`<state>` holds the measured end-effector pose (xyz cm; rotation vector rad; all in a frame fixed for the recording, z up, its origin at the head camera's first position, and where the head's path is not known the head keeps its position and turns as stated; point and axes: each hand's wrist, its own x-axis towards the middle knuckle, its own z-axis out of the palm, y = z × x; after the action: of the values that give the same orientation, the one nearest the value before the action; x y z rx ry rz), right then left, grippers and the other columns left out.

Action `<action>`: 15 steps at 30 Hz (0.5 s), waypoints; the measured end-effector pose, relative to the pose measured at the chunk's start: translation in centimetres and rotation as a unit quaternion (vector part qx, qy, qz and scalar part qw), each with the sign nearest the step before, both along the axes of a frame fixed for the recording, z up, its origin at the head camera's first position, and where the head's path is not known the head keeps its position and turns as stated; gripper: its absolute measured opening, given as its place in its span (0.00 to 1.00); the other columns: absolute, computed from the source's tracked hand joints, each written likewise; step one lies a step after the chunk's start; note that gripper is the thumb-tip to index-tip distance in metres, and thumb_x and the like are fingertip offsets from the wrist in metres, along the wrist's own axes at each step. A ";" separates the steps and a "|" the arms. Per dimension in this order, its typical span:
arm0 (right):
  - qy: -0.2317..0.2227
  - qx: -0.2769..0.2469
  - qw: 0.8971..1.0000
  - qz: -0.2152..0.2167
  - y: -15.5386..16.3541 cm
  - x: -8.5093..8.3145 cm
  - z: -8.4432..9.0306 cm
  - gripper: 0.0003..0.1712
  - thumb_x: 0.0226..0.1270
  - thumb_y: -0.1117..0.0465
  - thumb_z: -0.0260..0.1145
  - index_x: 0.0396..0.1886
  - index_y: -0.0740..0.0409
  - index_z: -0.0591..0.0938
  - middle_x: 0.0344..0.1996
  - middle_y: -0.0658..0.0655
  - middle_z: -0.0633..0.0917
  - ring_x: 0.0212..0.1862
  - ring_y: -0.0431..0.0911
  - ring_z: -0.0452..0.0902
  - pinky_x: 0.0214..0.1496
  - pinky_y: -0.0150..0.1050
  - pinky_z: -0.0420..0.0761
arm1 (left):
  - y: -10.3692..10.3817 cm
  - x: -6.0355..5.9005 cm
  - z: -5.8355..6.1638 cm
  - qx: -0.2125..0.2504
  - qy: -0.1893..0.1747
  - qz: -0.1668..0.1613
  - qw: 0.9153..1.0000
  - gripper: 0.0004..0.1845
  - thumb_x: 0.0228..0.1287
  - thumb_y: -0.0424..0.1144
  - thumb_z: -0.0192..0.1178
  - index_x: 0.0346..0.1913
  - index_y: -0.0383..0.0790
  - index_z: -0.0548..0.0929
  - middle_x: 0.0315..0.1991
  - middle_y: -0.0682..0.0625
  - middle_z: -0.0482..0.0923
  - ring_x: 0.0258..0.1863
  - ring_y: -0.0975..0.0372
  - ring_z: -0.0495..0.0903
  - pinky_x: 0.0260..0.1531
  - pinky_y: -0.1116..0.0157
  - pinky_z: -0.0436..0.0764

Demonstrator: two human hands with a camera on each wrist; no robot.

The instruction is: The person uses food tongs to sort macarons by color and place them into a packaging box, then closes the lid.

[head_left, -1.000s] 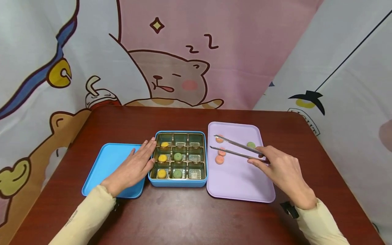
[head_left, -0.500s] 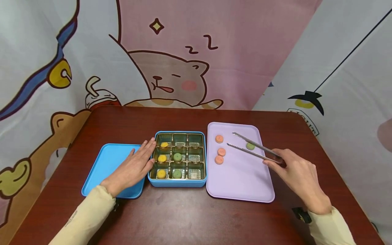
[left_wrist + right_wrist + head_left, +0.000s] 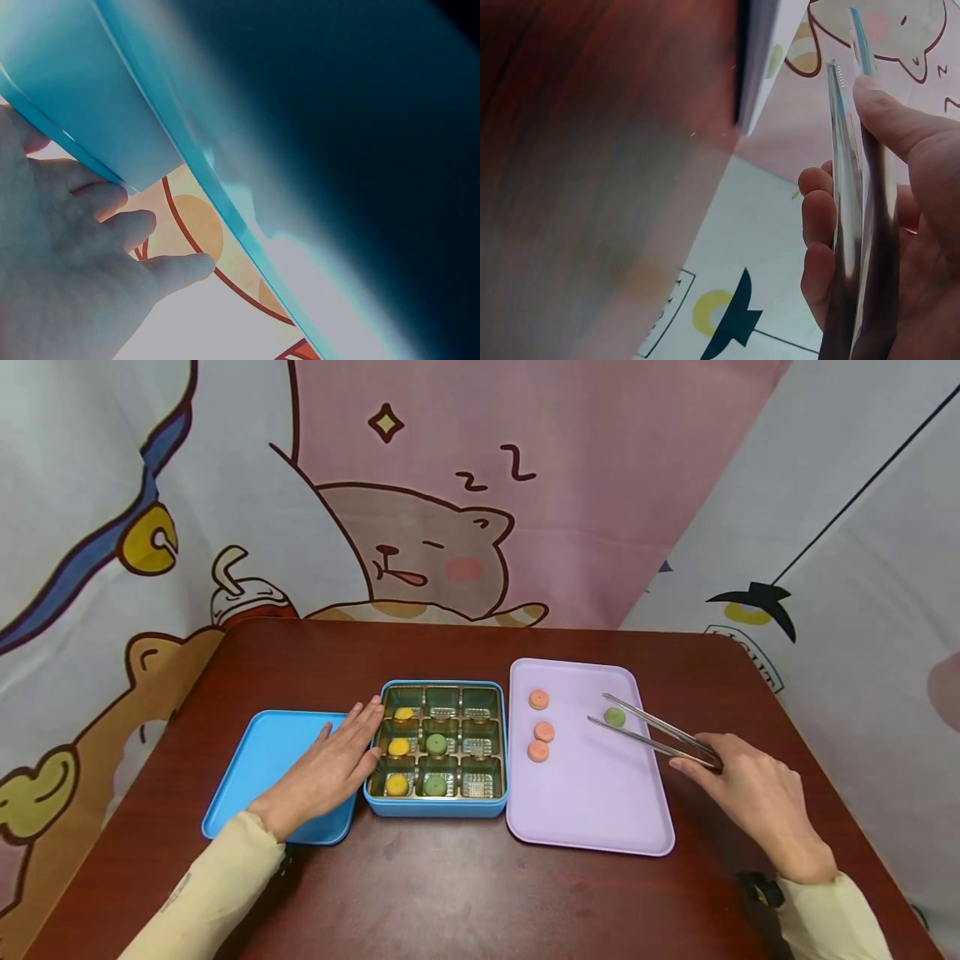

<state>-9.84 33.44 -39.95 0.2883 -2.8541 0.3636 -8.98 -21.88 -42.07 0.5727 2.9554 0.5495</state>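
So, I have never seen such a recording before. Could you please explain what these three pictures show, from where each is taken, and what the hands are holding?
No machine here: a person works with two bare hands and wears three cameras. The head view looks down on a dark red table. The other two sit on the wrists, so they show very close, odd angles.

On the table lie a blue lid, a blue box with nine compartments, five holding small yellow or green round pieces, and a lilac tray with three orange pieces and one green piece.

The left hand rests flat on the lid, its fingers touching the box. The right hand holds metal tongs, whose open tips sit either side of the green piece.
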 end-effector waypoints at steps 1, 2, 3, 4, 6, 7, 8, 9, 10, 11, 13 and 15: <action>-0.001 0.003 1.000 -0.002 0.2 0.0 -0.1 0.32 0.55 0.46 0.82 0.51 0.63 0.84 0.32 0.61 0.85 0.22 0.46 0.69 0.15 0.39 0.65 | 0.0 0.0 0.0 0.000 0.001 -0.001 1.000 0.35 0.85 0.48 0.45 0.84 0.38 0.48 0.85 0.45 0.41 0.82 0.44 0.44 0.72 0.31 0.50; -0.001 0.005 1.000 -0.004 0.3 0.0 -0.1 0.33 0.55 0.45 0.82 0.51 0.63 0.84 0.32 0.61 0.85 0.22 0.46 0.69 0.15 0.39 0.65 | 0.0 0.0 0.0 -0.001 0.001 -0.001 1.000 0.35 0.85 0.48 0.45 0.84 0.38 0.48 0.85 0.45 0.41 0.82 0.44 0.44 0.72 0.31 0.51; -0.001 0.008 1.000 -0.005 0.5 -0.1 -0.2 0.33 0.56 0.45 0.82 0.51 0.63 0.84 0.32 0.62 0.86 0.21 0.47 0.69 0.15 0.39 0.65 | 0.0 0.0 0.0 -0.001 0.001 -0.002 1.000 0.35 0.85 0.48 0.45 0.84 0.37 0.48 0.85 0.45 0.41 0.82 0.44 0.44 0.72 0.31 0.51; 0.000 0.012 1.000 -0.006 0.6 -0.1 -0.2 0.33 0.56 0.45 0.82 0.52 0.63 0.84 0.33 0.63 0.86 0.21 0.47 0.69 0.14 0.39 0.65 | 0.0 0.0 0.1 -0.002 0.002 -0.002 1.000 0.35 0.85 0.48 0.45 0.84 0.37 0.49 0.85 0.45 0.41 0.82 0.44 0.44 0.72 0.31 0.51; 0.002 0.017 1.000 -0.008 0.8 -0.2 -0.3 0.34 0.56 0.44 0.82 0.52 0.64 0.84 0.34 0.64 0.86 0.20 0.47 0.69 0.14 0.39 0.64 | 0.0 -0.1 0.1 -0.003 0.003 -0.003 1.000 0.35 0.85 0.48 0.45 0.84 0.37 0.49 0.85 0.45 0.41 0.82 0.44 0.45 0.72 0.31 0.51; 0.002 0.019 1.000 -0.009 0.9 -0.2 -0.3 0.34 0.56 0.44 0.82 0.52 0.64 0.84 0.34 0.64 0.86 0.20 0.47 0.69 0.13 0.39 0.64 | 0.0 -0.1 0.1 -0.003 0.003 -0.003 1.000 0.35 0.85 0.48 0.45 0.84 0.37 0.49 0.85 0.45 0.41 0.82 0.44 0.45 0.72 0.31 0.51; 0.001 0.021 1.000 -0.009 1.0 -0.2 -0.4 0.34 0.56 0.44 0.82 0.52 0.63 0.84 0.33 0.64 0.86 0.20 0.47 0.69 0.13 0.40 0.64 | 0.0 -0.1 0.1 -0.003 0.003 -0.003 1.000 0.35 0.85 0.48 0.44 0.84 0.37 0.49 0.85 0.45 0.41 0.82 0.44 0.45 0.72 0.31 0.51; 0.000 0.023 1.000 -0.011 1.1 -0.2 -0.4 0.33 0.56 0.44 0.81 0.51 0.63 0.84 0.33 0.63 0.86 0.20 0.47 0.70 0.13 0.40 0.64 | 0.0 -0.1 0.1 -0.003 0.003 -0.003 1.000 0.35 0.85 0.48 0.44 0.84 0.37 0.49 0.85 0.45 0.41 0.82 0.44 0.45 0.72 0.31 0.51; -0.002 0.023 1.000 -0.013 1.1 -0.2 -0.4 0.33 0.57 0.43 0.81 0.51 0.62 0.84 0.33 0.63 0.86 0.20 0.47 0.70 0.13 0.40 0.64 | 0.0 -0.1 0.1 -0.003 0.003 -0.002 1.000 0.35 0.85 0.49 0.44 0.84 0.38 0.48 0.85 0.45 0.41 0.82 0.44 0.45 0.72 0.31 0.51; -0.004 0.024 1.000 -0.014 1.2 -0.1 -0.4 0.33 0.57 0.43 0.81 0.51 0.62 0.84 0.32 0.62 0.86 0.20 0.48 0.71 0.13 0.41 0.64 | 0.0 -0.1 0.1 -0.003 0.002 -0.002 1.000 0.35 0.85 0.49 0.44 0.84 0.38 0.48 0.85 0.45 0.41 0.82 0.44 0.44 0.72 0.31 0.51; -0.007 0.024 1.000 -0.017 1.3 0.0 -0.5 0.32 0.57 0.43 0.81 0.51 0.61 0.84 0.32 0.61 0.86 0.20 0.48 0.71 0.13 0.42 0.64 | 0.0 -0.1 0.1 -0.004 0.001 -0.002 1.000 0.35 0.85 0.49 0.44 0.84 0.38 0.48 0.85 0.45 0.41 0.82 0.44 0.44 0.72 0.31 0.51; -0.009 0.025 0.999 -0.021 1.4 0.0 -0.5 0.31 0.57 0.42 0.80 0.50 0.60 0.84 0.32 0.62 0.86 0.20 0.48 0.72 0.13 0.42 0.64 | 0.0 0.0 0.1 -0.005 -0.002 -0.001 1.000 0.35 0.85 0.49 0.44 0.84 0.38 0.48 0.85 0.46 0.41 0.82 0.44 0.44 0.72 0.31 0.51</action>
<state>-9.80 34.80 -40.49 0.2341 -2.8860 0.2896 -9.01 -21.92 -42.02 0.5742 2.9522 0.5343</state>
